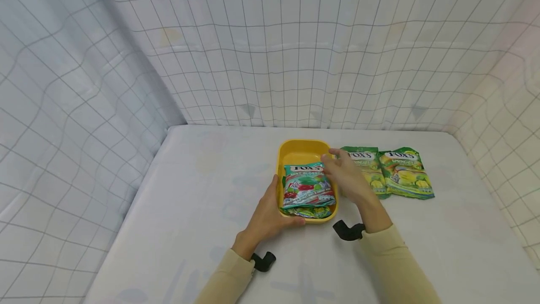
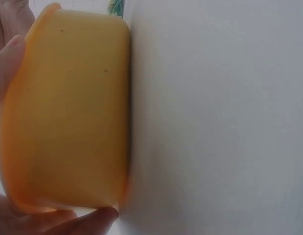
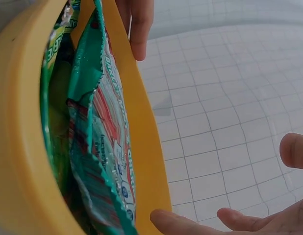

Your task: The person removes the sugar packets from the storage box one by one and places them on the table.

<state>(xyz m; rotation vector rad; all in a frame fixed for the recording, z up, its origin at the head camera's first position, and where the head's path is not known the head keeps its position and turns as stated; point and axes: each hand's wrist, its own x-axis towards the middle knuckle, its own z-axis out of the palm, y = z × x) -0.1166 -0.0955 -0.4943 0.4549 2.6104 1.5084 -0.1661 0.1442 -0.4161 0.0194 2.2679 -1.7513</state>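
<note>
A yellow plastic tub [image 1: 300, 157] stands on the white table. My left hand [image 1: 266, 217] grips its near left corner, the thumb along the front wall and the fingers up the left side; the left wrist view shows the tub wall [image 2: 73, 107] between them. Inside lies a teal Fox's Mint Blossom candy bag [image 1: 309, 186], over a green candy bag [image 1: 313, 212] that is mostly hidden. My right hand [image 1: 349, 175] is over the tub's right rim, by the teal bag's upper corner. In the right wrist view its fingers [image 3: 178, 224] are spread, apart from the teal bag [image 3: 110, 152].
Two green-and-yellow Fox's candy bags lie side by side right of the tub; the nearer one [image 1: 373, 182] is partly behind my right hand, the other [image 1: 406, 173] farther right. White grid-patterned curtains [image 1: 270, 60] close off the back and sides of the table [image 1: 190, 191].
</note>
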